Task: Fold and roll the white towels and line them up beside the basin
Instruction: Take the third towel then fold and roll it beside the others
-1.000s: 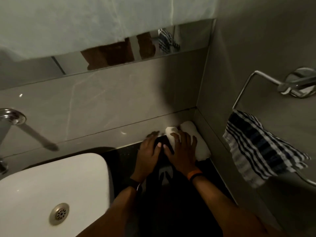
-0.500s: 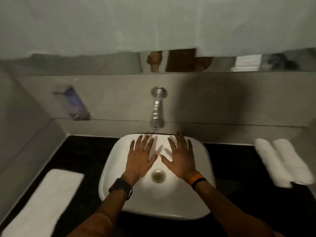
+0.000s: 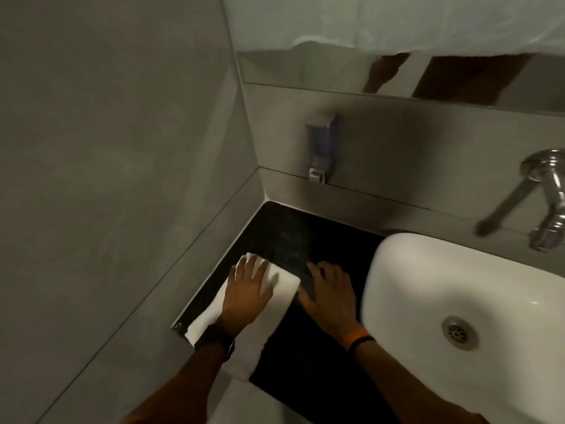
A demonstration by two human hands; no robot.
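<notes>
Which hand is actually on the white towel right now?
The left hand, with the dark wristband, lies flat on the folded white towel. The right hand, orange band, rests on the black counter beside it.

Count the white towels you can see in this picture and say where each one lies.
1. A folded white cloth towel lies flat on the black countertop left of the white ceramic basin, under the left hand. Others may lie out of view.

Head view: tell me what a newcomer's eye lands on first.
The white towel, folded flat on the black counter in the left corner, stands out, with the left hand pressed on it. The right hand rests on the counter beside it, next to the white basin.
</notes>
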